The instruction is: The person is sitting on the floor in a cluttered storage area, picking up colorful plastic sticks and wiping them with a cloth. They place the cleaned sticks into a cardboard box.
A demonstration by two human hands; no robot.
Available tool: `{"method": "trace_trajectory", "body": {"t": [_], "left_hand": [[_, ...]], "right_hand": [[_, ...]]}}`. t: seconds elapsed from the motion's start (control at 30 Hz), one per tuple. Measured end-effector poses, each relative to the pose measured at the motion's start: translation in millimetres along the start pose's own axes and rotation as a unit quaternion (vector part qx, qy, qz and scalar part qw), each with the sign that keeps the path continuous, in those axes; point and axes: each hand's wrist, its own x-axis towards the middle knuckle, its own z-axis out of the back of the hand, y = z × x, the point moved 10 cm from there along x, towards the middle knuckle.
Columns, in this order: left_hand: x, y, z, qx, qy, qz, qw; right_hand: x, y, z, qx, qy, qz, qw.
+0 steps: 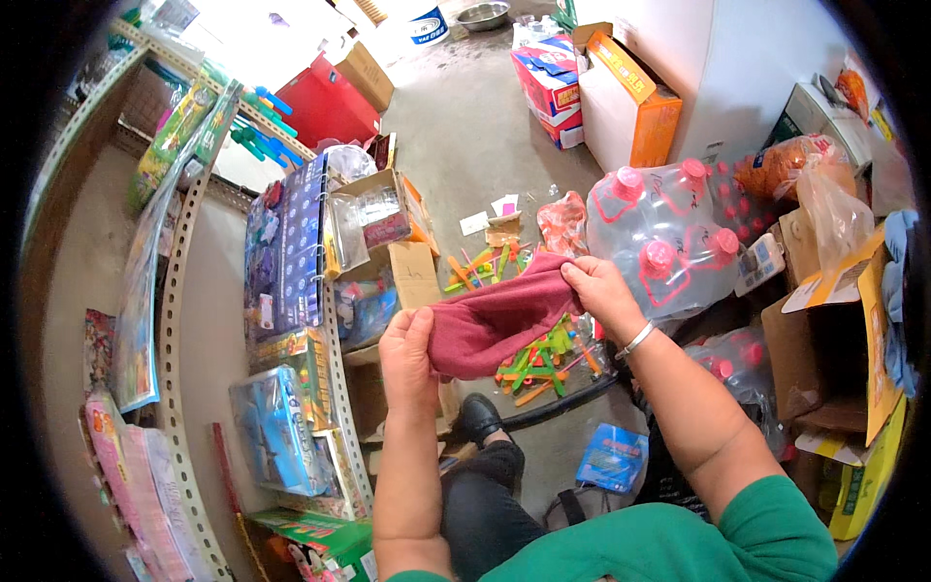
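Between my two hands a dark red piece of cloth (pixel 499 325) is stretched out in the air. My left hand (pixel 409 351) pinches its left end, fingers closed. At the upper right corner, my right hand (pixel 603 291) grips the other end; a silver bracelet sits on that wrist. The cloth's exact kind does not show. Below and partly behind it, a pile of small colourful plastic pieces (pixel 545 367), mostly green, orange and yellow, lies on the floor.
Metal shelving (pixel 179 281) with packaged goods runs along the left. An open cardboard box (pixel 415 274) stands beside it. On the right are large clear bottles with pink caps (pixel 658 260) and an open carton (pixel 824 359). A blue packet (pixel 613 456) lies near my foot.
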Motion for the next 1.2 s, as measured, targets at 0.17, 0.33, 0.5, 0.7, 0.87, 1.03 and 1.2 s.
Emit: {"method": "trace_trajectory", "body": {"t": [0.17, 0.33, 0.5, 0.7, 0.87, 1.03, 1.2], "left_hand": [[-9, -45, -9, 0.448, -0.052, -0.244, 0.858], [-17, -45, -20, 0.600, -0.092, -0.262, 0.750], [-12, -12, -1, 0.441, -0.079, -0.085, 0.890], [-47, 105, -48, 0.380, 0.260, 0.191, 0.867], [-24, 134, -58, 0.336, 0.261, 0.119, 0.897], [-11, 101, -111, -0.102, 0.223, 0.189, 0.951], [-11, 97, -83, -0.116, 0.355, 0.184, 0.909]], "right_hand": [[-9, 31, 9, 0.050, -0.035, 0.069, 0.996], [-16, 34, -5, 0.322, 0.061, -0.043, 0.944], [-13, 54, 4, 0.461, 0.078, -0.022, 0.884], [-15, 63, -16, 0.524, 0.145, -0.030, 0.839], [-39, 83, -54, 0.562, 0.209, -0.048, 0.799], [-55, 77, -67, 0.531, 0.273, -0.063, 0.800], [-43, 72, -58, 0.499, 0.239, -0.076, 0.830]]}}
